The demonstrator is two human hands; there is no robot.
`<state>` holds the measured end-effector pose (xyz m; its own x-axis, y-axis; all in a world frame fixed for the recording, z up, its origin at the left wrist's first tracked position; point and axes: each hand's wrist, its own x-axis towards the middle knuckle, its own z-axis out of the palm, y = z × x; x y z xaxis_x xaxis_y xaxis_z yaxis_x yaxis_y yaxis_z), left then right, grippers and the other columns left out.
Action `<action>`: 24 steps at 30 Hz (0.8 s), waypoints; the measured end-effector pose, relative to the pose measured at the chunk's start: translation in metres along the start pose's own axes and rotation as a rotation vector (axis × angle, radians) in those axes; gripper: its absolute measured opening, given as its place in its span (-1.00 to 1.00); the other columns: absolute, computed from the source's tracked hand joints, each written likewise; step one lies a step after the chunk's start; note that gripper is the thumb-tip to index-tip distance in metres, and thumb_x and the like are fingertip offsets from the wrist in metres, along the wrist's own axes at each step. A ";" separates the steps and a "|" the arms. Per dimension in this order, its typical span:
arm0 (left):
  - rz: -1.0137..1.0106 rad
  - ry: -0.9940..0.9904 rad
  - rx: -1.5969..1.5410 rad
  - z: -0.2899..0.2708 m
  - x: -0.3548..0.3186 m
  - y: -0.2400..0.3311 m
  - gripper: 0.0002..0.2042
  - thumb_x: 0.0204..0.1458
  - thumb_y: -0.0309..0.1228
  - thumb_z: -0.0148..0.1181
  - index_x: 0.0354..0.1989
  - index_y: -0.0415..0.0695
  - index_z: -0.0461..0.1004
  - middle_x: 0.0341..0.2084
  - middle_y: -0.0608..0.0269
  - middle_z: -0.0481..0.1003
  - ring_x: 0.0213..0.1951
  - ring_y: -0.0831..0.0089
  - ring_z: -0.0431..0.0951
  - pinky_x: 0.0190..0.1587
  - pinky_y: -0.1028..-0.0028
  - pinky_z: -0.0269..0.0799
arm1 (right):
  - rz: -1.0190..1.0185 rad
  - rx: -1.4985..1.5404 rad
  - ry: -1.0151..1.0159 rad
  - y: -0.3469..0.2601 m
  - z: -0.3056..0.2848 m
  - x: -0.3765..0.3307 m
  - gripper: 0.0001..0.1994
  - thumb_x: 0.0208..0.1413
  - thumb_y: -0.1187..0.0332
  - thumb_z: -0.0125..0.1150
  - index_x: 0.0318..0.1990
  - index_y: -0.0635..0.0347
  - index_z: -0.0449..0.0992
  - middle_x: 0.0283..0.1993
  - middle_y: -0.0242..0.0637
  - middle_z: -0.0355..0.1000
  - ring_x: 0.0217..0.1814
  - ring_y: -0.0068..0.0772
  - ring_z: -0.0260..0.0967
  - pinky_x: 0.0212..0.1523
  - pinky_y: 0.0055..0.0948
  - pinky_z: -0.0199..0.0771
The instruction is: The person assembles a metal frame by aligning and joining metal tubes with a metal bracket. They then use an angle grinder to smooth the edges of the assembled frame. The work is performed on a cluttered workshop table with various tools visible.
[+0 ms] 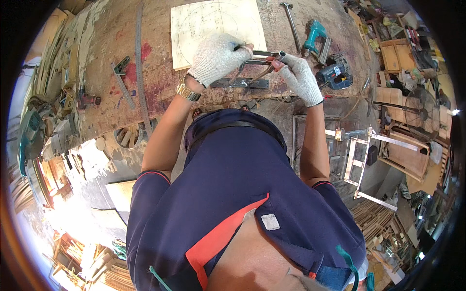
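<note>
Both of my hands wear white knit gloves that leave the fingertips bare. My left hand [217,59] is closed on one end of a dark metal tool [265,53] with slim arms and a round, tube-like end. Around its other end close the fingers of my right hand [299,80]. The tool's exact kind is not clear. Below it, a dark flat metal bar [257,84] lies along the near edge of the workbench. Partly under my left hand is a pale wooden board [213,22] with a drawn circle and pencil marks.
On the worn bench [160,82], a hammer [291,26], teal nail gun [316,36] and blue jigsaw [334,75] lie right. A long metal ruler [140,63], a square [124,80] and a drill [89,100] lie left. A metal frame [359,162] stands on the floor, right.
</note>
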<state>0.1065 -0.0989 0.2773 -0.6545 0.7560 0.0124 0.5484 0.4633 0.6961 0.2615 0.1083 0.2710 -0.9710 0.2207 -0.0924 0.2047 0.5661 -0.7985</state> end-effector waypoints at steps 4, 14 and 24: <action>0.036 0.027 -0.009 0.004 0.002 -0.003 -0.51 0.26 0.08 0.14 -0.34 -0.10 0.76 -0.69 0.06 0.53 -0.60 0.15 0.55 -0.43 0.17 0.45 | -0.029 -0.019 0.020 0.009 0.002 0.001 -0.69 0.36 0.30 0.19 0.05 0.38 0.65 -0.30 -0.22 0.64 -0.28 -0.56 0.44 -0.20 -0.41 0.50; 0.024 -0.034 -0.015 -0.002 0.001 0.002 -0.55 0.26 0.05 0.14 -0.29 -0.08 0.76 -0.67 0.10 0.56 -0.59 0.17 0.58 -0.42 0.17 0.47 | -0.030 0.024 0.022 0.014 0.003 0.000 -0.70 0.35 0.32 0.18 0.04 0.36 0.66 -0.30 -0.22 0.64 -0.25 -0.54 0.51 -0.19 -0.40 0.53; -0.004 -0.051 -0.074 -0.001 0.000 0.001 -0.55 0.24 0.05 0.14 -0.30 -0.08 0.77 -0.66 0.12 0.58 -0.57 0.21 0.60 -0.39 0.18 0.51 | -0.011 0.027 0.017 0.011 0.004 -0.002 -0.69 0.37 0.26 0.20 0.03 0.34 0.67 -0.32 -0.20 0.63 -0.26 -0.50 0.52 -0.18 -0.38 0.53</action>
<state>0.1068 -0.0992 0.2791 -0.6287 0.7772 -0.0257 0.5043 0.4326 0.7474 0.2652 0.1104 0.2598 -0.9709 0.2280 -0.0731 0.1899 0.5470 -0.8153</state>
